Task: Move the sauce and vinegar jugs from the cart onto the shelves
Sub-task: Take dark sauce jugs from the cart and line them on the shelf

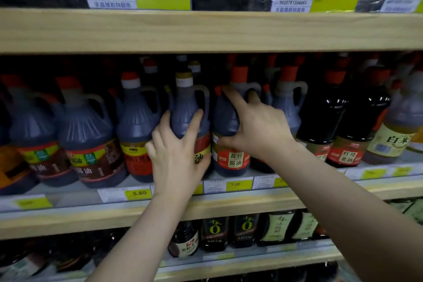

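We are gripping a dark jug [187, 107] with our left hand [176, 153], fingers curled round its body above the label. Our right hand [254, 126] is holding the neighbouring jug [225, 144], thumb pressing near its red label and a finger hooking through the handle. Both jugs are standing upright, touching, on the middle shelf [229, 204] in a row of similar jugs. Yellow price tags [235, 184] are lining the shelf edge, and smaller bottles [215, 231] are sitting on the shelf below.
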`<state>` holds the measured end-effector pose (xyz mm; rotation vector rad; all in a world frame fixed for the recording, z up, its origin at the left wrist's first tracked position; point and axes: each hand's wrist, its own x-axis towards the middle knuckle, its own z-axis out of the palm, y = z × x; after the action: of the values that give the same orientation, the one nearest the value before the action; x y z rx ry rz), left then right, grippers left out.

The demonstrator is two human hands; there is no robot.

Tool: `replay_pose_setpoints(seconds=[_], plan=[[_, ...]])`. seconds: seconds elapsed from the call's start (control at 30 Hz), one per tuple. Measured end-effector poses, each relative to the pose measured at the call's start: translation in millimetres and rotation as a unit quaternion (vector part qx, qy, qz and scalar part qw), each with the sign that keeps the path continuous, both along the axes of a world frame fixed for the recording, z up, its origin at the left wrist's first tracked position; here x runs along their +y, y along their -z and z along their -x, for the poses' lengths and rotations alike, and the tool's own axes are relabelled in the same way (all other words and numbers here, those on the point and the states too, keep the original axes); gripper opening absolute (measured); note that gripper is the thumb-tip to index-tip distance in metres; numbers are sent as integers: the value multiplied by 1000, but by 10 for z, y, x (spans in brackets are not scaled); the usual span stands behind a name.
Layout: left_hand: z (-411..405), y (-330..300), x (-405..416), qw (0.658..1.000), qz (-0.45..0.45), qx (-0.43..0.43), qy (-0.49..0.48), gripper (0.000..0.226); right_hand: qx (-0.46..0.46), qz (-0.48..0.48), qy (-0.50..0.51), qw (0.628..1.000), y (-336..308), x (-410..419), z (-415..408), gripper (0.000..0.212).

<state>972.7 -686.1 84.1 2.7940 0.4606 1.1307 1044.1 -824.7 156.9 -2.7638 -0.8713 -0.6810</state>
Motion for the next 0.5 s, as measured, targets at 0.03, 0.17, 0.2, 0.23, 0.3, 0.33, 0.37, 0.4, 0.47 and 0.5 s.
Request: replay_pose_setpoints(seconds=[0.03, 0.17, 0.2, 0.23, 0.3, 0.33, 0.37, 0.4, 0.47, 0.5], plan=[[-1, -3, -1, 1000, -1, -1, -1, 88, 5, -4, -1, 1000, -2, -2, -2, 93], [6, -10, -2, 1000, -2, 0, -8, 88, 23, -20, -8, 1000, 9, 9, 14, 94], [4, -9, -14, 1000, 2, 2, -5, 89, 27, -21, -7, 999, 22, 11, 21, 95], [0, -7, -30, 1000, 7, 3, -1, 89, 30, -21, -7, 999, 26, 8, 28, 95], [30, -19, -59, 999, 23, -7, 21, 92, 36, -16, -10, 999, 38, -18, 48, 98], [76, -42, -49, 998, 31, -24, 38, 94, 36, -14, -12, 999, 31, -48, 79, 100], [140, -90, -14, 997, 40, -48, 52, 94, 35, -18, -10, 999, 4, -87, 117, 100], [219, -146, 50, 994, 50, -75, 55, 91, 31, -28, -5, 999, -39, -127, 157, 98], [361, -225, 221, 989, 80, -118, 30, 83, 2, -60, -1, 998, -111, -170, 274, 87], [406, -236, 318, 988, 101, -120, 9, 82, -26, -76, -14, 997, -120, -149, 353, 79]])
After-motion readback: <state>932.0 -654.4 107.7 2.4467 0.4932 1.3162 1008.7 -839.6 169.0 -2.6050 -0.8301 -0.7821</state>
